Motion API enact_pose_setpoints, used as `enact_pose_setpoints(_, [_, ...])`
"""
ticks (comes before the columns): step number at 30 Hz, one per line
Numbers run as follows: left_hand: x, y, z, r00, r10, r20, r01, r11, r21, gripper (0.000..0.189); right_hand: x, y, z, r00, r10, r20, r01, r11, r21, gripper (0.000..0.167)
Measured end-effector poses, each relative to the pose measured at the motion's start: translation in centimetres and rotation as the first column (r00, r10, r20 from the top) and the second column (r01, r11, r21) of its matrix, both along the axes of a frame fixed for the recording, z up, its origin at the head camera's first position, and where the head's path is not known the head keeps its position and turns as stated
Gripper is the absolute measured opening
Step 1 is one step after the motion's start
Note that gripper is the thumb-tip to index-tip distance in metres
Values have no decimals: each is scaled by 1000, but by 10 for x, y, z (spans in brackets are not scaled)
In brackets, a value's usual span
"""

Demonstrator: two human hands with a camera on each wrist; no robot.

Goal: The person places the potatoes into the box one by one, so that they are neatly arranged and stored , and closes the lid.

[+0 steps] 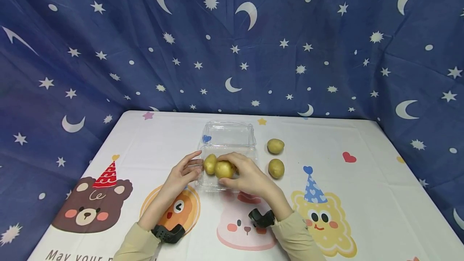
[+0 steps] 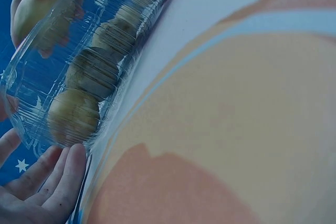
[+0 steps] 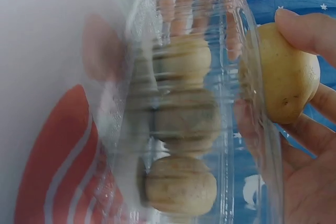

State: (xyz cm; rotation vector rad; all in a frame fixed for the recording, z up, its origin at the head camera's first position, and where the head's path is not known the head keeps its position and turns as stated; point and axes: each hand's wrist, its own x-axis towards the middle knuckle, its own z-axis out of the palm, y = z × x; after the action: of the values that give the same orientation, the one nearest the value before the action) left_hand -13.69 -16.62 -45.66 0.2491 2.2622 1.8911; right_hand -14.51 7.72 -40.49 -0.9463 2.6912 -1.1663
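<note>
A clear plastic clamshell box (image 1: 210,183) lies on the table with its lid (image 1: 232,133) folded back. My right hand (image 1: 248,175) grips a potato (image 3: 287,72) over the box, thumb on one side and fingers on the other. Several potatoes sit inside along the box, among them one potato (image 2: 73,117) at the left end and another potato (image 3: 181,184) seen through the ribbed wall. My left hand (image 1: 184,171) touches the box's left end, its fingers (image 2: 73,174) extended against the plastic.
Right of the box, two loose potatoes lie on the table: a farther potato (image 1: 276,146) and a nearer potato (image 1: 276,168). The white tablecloth (image 1: 377,196) carries printed cartoon figures. A blue curtain (image 1: 268,75) with moons and stars hangs behind the table.
</note>
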Motion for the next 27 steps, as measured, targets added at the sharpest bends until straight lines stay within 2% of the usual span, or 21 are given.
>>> enact_pose_setpoints(8, [0,0,0,1000,0,0,0,1000,1,54,2,-8,-2,999,-25,21,24,999,21,53])
enact_pose_setpoints(14, [-1,0,-1,1000,-2,-2,2,1000,5,56,1,-13,-7,999,19,30,-18,1000,-6,53])
enact_pose_setpoints(21, [-1,0,-1,1000,-4,-9,4,1000,-5,55,-2,-20,-12,999,34,-25,-34,999,1,51])
enact_pose_setpoints(27, [0,-1,-1,1000,-4,-13,4,1000,-8,54,-3,-24,-17,1000,27,8,-27,1000,-1,51])
